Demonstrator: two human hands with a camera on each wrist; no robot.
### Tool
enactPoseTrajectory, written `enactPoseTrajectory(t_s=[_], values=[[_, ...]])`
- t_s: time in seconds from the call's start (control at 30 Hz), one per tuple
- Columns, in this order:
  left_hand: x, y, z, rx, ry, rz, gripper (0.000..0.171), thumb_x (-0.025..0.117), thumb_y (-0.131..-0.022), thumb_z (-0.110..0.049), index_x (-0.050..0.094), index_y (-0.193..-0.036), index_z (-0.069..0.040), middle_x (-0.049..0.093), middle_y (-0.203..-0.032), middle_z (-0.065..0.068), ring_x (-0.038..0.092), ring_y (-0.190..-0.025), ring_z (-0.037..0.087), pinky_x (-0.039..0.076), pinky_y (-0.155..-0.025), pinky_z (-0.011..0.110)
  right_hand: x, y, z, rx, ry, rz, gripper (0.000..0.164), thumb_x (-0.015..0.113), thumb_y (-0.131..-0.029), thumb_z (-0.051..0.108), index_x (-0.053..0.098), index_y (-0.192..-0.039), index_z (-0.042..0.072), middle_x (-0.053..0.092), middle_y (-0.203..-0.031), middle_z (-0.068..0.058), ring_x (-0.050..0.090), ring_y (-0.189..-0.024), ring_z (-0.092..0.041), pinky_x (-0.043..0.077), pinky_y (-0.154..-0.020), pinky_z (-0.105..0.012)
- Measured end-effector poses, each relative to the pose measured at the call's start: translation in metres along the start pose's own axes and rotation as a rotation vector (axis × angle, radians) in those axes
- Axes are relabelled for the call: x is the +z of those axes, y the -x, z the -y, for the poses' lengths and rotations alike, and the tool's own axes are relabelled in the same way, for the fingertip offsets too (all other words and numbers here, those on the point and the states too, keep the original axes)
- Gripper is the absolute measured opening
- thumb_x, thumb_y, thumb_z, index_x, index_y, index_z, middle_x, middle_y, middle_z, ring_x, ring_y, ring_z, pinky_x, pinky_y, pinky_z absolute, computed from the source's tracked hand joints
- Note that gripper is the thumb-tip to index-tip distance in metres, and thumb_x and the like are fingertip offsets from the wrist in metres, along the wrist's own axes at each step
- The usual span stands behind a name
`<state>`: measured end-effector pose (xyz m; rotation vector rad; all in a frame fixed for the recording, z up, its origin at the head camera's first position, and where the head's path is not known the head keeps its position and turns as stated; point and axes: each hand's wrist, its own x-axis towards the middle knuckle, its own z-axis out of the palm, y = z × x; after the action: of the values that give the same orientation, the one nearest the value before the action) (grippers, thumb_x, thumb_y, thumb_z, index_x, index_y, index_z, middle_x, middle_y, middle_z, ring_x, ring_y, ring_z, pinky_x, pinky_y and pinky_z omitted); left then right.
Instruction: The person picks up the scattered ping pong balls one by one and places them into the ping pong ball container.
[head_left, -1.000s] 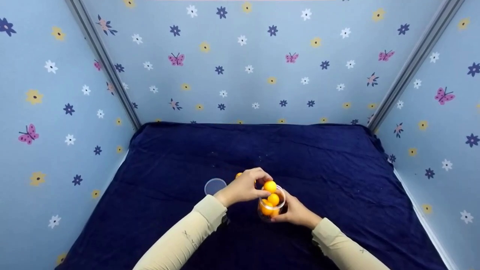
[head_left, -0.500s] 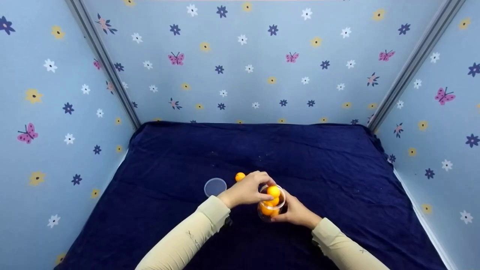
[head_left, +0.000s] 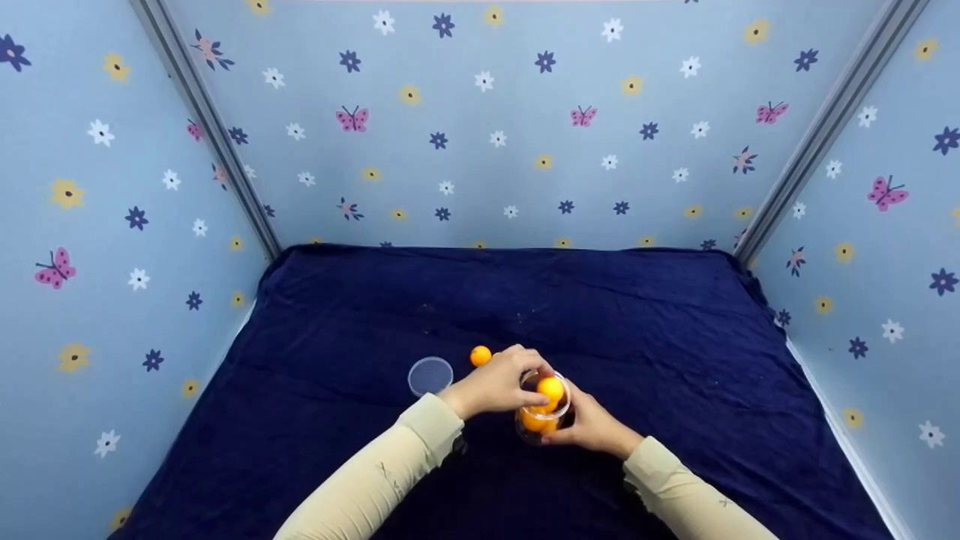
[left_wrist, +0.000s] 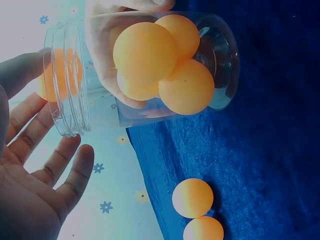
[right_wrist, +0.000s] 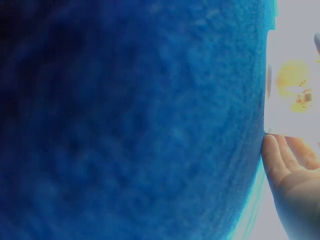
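A clear plastic jar point(left_wrist: 227, 55) with several orange ping-pong balls point(left_wrist: 186, 87) inside is gripped around its side by my right hand point(head_left: 600, 426). At the jar's mouth, my left hand point(head_left: 496, 384) pinches another orange ball point(head_left: 551, 388) between thumb and fingers. In the left wrist view that ball point(left_wrist: 65, 75) sits within the threaded neck, apart from the balls below, and the other fingers extend beside the rim. The right wrist view is overexposed; the jar point(right_wrist: 285, 115) and right hand point(right_wrist: 295, 185) appear at its right edge.
On the dark blue cloth point(head_left: 660, 322), a clear round lid point(head_left: 430, 377) lies left of the jar. Two loose orange balls point(left_wrist: 192, 198) rest near the left hand, one mostly hidden behind it in the head view. Flower-patterned walls point(head_left: 480, 180) surround the table.
My left hand has moved slightly right and down, bringing its ball from above the rim into the jar's mouth. The right hand and jar have stayed in place.
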<state>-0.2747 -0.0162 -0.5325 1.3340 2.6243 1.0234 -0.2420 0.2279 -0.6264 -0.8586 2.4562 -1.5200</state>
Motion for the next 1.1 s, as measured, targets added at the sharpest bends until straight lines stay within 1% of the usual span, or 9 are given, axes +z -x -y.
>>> enactPoseTrajectory(t_s=[0.17, 0.27, 0.4, 0.53, 0.63, 0.73, 0.87, 0.97, 1.1], values=[[0.001, 0.000, -0.001, -0.011, 0.002, 0.006, 0.031, 0.089, -0.090, -0.024, 0.080, -0.117, -0.011, 0.078, -0.110, 0.003, 0.061, -0.100, 0.018, 0.053, -0.091, 0.030, 0.000, 0.000, 0.000, -0.003, -0.014, 0.007, 0.103, 0.098, -0.079, 0.017, 0.040, -0.163, 0.003, 0.063, -0.152, -0.020, 0.063, -0.129, -0.010, 0.048, -0.112, -0.021], [0.002, 0.000, -0.001, -0.037, 0.007, 0.020, 0.031, 0.089, -0.091, -0.025, 0.081, -0.118, -0.011, 0.079, -0.112, 0.002, 0.064, -0.105, 0.017, 0.055, -0.097, 0.031, 0.000, 0.000, 0.001, -0.008, -0.017, 0.010, 0.104, 0.098, -0.079, 0.017, 0.039, -0.164, 0.002, 0.062, -0.153, -0.021, 0.064, -0.128, -0.009, 0.049, -0.110, -0.020], [0.003, 0.000, -0.001, -0.065, 0.020, 0.035, 0.030, 0.087, -0.094, -0.026, 0.082, -0.119, -0.011, 0.080, -0.115, 0.002, 0.066, -0.111, 0.016, 0.055, -0.104, 0.032, 0.000, -0.001, 0.002, -0.030, 0.008, 0.003, 0.097, 0.098, -0.080, 0.018, 0.045, -0.159, 0.002, 0.061, -0.154, -0.022, 0.064, -0.129, -0.010, 0.047, -0.112, -0.018], [0.003, 0.000, 0.000, -0.039, 0.015, 0.037, 0.029, 0.086, -0.095, -0.025, 0.081, -0.119, -0.008, 0.080, -0.115, 0.006, 0.067, -0.110, 0.019, 0.056, -0.103, 0.034, 0.001, -0.002, 0.002, -0.034, 0.034, -0.007, 0.091, 0.099, -0.079, 0.019, 0.051, -0.155, 0.004, 0.060, -0.155, -0.020, 0.061, -0.134, -0.013, 0.044, -0.115, -0.018], [0.002, -0.001, 0.001, 0.007, 0.009, 0.023, 0.030, 0.085, -0.096, -0.023, 0.079, -0.117, -0.004, 0.080, -0.114, 0.010, 0.068, -0.108, 0.023, 0.057, -0.100, 0.037, 0.001, -0.001, 0.001, -0.017, 0.044, -0.012, 0.088, 0.099, -0.079, 0.019, 0.054, -0.153, 0.005, 0.060, -0.156, -0.019, 0.061, -0.134, -0.015, 0.043, -0.114, -0.017], [0.002, -0.001, 0.001, 0.032, 0.006, -0.001, 0.028, 0.083, -0.097, -0.023, 0.079, -0.117, -0.004, 0.079, -0.115, 0.009, 0.068, -0.107, 0.025, 0.057, -0.099, 0.037, 0.001, -0.001, 0.001, -0.012, 0.052, -0.017, 0.085, 0.099, -0.079, 0.018, 0.055, -0.150, 0.004, 0.059, -0.155, -0.020, 0.061, -0.132, -0.016, 0.045, -0.113, -0.019], [-0.001, 0.001, 0.001, 0.028, 0.022, -0.023, 0.025, 0.082, -0.098, -0.021, 0.079, -0.117, -0.005, 0.077, -0.117, 0.007, 0.068, -0.107, 0.026, 0.056, -0.097, 0.038, 0.000, -0.001, 0.002, -0.007, 0.050, -0.016, 0.084, 0.099, -0.078, 0.018, 0.055, -0.149, 0.006, 0.063, -0.149, -0.017, 0.063, -0.127, -0.015, 0.047, -0.111, -0.022], [-0.005, 0.001, 0.002, 0.031, 0.044, -0.050, 0.023, 0.081, -0.098, -0.018, 0.079, -0.117, -0.005, 0.076, -0.118, 0.008, 0.069, -0.111, 0.028, 0.057, -0.100, 0.041, 0.000, -0.001, 0.002, -0.011, 0.048, -0.015, 0.084, 0.099, -0.077, 0.018, 0.056, -0.149, 0.008, 0.066, -0.145, -0.014, 0.064, -0.127, -0.015, 0.048, -0.111, -0.023], [-0.012, 0.001, 0.004, 0.040, 0.049, -0.099, 0.024, 0.081, -0.098, -0.016, 0.078, -0.118, -0.004, 0.077, -0.118, 0.010, 0.070, -0.115, 0.029, 0.056, -0.106, 0.045, 0.000, -0.002, 0.002, -0.028, 0.049, -0.019, 0.084, 0.100, -0.077, 0.017, 0.057, -0.149, 0.008, 0.065, -0.148, -0.017, 0.063, -0.130, -0.018, 0.045, -0.114, -0.023]])
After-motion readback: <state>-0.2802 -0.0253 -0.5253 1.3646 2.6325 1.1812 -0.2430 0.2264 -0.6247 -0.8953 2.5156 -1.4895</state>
